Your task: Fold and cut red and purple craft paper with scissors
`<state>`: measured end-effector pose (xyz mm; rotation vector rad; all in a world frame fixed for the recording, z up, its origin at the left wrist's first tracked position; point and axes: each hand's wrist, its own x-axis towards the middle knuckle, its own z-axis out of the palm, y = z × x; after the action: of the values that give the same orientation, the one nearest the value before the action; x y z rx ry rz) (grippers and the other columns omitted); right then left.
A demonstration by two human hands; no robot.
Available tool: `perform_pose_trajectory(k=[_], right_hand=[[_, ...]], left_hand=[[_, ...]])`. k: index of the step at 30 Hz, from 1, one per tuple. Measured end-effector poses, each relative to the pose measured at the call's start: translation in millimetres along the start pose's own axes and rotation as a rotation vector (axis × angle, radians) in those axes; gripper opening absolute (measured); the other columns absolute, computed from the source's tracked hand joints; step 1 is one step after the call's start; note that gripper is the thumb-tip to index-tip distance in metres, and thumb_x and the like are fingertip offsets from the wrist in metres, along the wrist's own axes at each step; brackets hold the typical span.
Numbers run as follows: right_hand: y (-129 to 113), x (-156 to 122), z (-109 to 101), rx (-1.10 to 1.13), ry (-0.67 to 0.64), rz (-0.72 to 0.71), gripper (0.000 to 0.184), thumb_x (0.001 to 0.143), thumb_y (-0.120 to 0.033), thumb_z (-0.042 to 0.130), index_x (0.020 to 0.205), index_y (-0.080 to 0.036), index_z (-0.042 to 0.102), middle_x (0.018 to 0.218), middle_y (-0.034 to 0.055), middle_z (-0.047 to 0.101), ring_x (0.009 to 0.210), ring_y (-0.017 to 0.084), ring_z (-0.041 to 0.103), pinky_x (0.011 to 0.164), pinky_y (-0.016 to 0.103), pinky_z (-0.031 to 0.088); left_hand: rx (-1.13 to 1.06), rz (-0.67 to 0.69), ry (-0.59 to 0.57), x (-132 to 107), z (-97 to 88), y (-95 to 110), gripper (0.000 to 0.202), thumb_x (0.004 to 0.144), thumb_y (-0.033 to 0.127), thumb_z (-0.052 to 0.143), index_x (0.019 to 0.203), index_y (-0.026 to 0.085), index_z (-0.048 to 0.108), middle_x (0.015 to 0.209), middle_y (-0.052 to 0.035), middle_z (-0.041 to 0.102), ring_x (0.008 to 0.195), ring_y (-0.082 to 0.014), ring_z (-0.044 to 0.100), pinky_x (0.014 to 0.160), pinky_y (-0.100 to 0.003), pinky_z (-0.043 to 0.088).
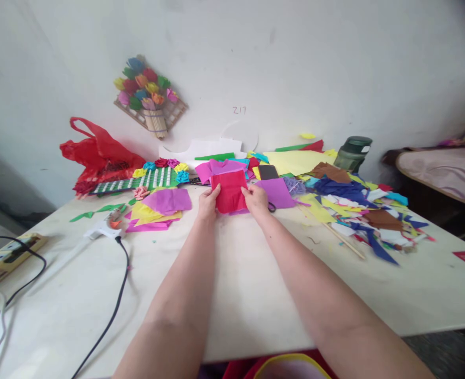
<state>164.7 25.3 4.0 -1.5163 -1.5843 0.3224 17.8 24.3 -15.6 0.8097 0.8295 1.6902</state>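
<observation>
A roughly square sheet of red crepe paper (230, 192) is stretched between my two hands over the middle of the table. My left hand (209, 201) pinches its left edge, thumb on top. At the right edge my right hand (255, 199) grips it the same way. Behind the red sheet lie pink paper (216, 167) and a purple sheet (278, 192). Part of a dark scissors-like handle (271, 207) shows beside my right hand.
Left of my hands are stacked purple and yellow papers (167, 201), a white glue gun (103, 229) with a black cord, and a power strip (13, 255). A wooden stick (345, 241), paper scraps (386, 218) and a green bottle (353, 153) stand or lie right. A red bag (98, 150) sits back left.
</observation>
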Motion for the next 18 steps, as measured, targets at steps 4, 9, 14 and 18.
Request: perform_pose_trajectory(k=[4,9,14,18], right_hand=[[6,3,0,0.087,0.028,0.029,0.027,0.077,-0.036,0.05,0.054,-0.021,0.047,0.054,-0.0016,0.047,0.059,0.015,0.044,0.058,0.026,0.031],[11,6,8,0.338,-0.026,0.093,0.032,0.068,-0.05,0.056,0.058,-0.02,0.053,0.055,-0.0019,0.052,0.058,0.015,0.049,0.057,0.025,0.035],[19,8,19,0.414,-0.054,0.071,0.033,0.061,-0.05,0.063,0.054,-0.02,0.051,0.05,-0.0041,0.047,0.051,0.013,0.044,0.052,0.025,0.034],[22,8,20,0.4,-0.015,0.032,0.03,0.064,-0.042,0.06,0.049,-0.02,0.045,0.047,-0.0053,0.04,0.049,0.011,0.038,0.05,0.024,0.031]], left_hand=[[0.125,-0.06,-0.056,-1,-5.2,5,0.038,0.048,0.04,0.081,0.067,0.011,0.065,0.059,-0.0061,0.064,0.051,-0.0166,0.06,0.046,-0.025,0.045],[0.133,-0.08,-0.056,-1,-6.2,7,0.036,0.046,0.038,0.082,0.062,0.012,0.063,0.057,-0.0049,0.062,0.048,-0.0136,0.057,0.047,-0.024,0.044],[0.136,-0.097,-0.024,-1,-4.0,8,0.034,0.046,0.035,0.083,0.055,0.013,0.059,0.054,-0.0039,0.061,0.045,-0.0122,0.055,0.044,-0.023,0.042],[0.148,-0.085,0.009,-1,-3.9,7,0.034,0.046,0.034,0.082,0.055,0.014,0.058,0.055,-0.003,0.061,0.046,-0.0119,0.055,0.044,-0.022,0.042]])
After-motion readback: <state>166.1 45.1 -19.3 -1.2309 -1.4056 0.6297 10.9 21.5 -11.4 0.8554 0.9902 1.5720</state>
